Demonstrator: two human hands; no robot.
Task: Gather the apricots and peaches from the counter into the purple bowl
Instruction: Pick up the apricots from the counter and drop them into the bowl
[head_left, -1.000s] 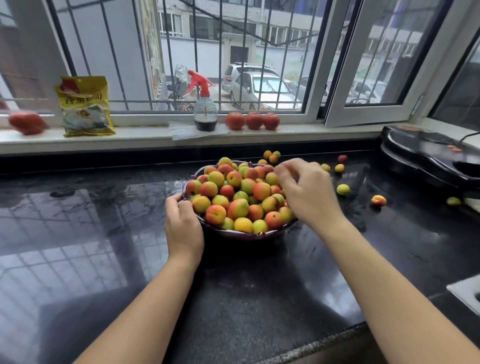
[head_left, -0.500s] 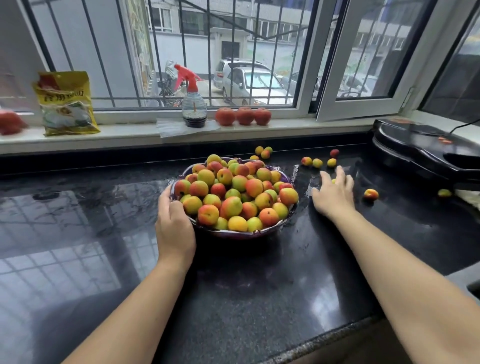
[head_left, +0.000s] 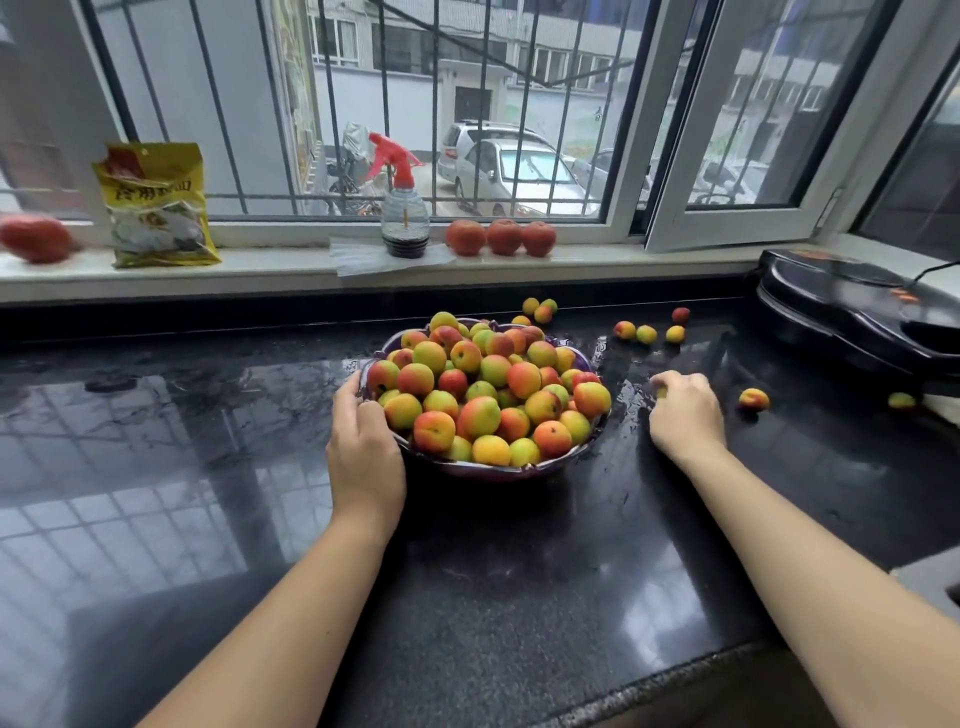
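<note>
Now the left hand (head_left: 363, 447) grips the left rim of the bowl (head_left: 488, 470), heaped with fruit (head_left: 493, 395). Right of the bowl, the right hand (head_left: 683, 415) curls around a small yellow-green fruit (head_left: 661, 392) on the counter (head_left: 519, 571); more loose fruit (head_left: 647, 333) lies behind and right of the bowl.

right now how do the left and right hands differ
The left hand grips the rim of the purple bowl; the right hand is off the bowl, down on the counter. The left touches no loose fruit; the right's fingers curl round a small yellowish fruit, mostly hidden. Both are bare and seen from the back.
</note>
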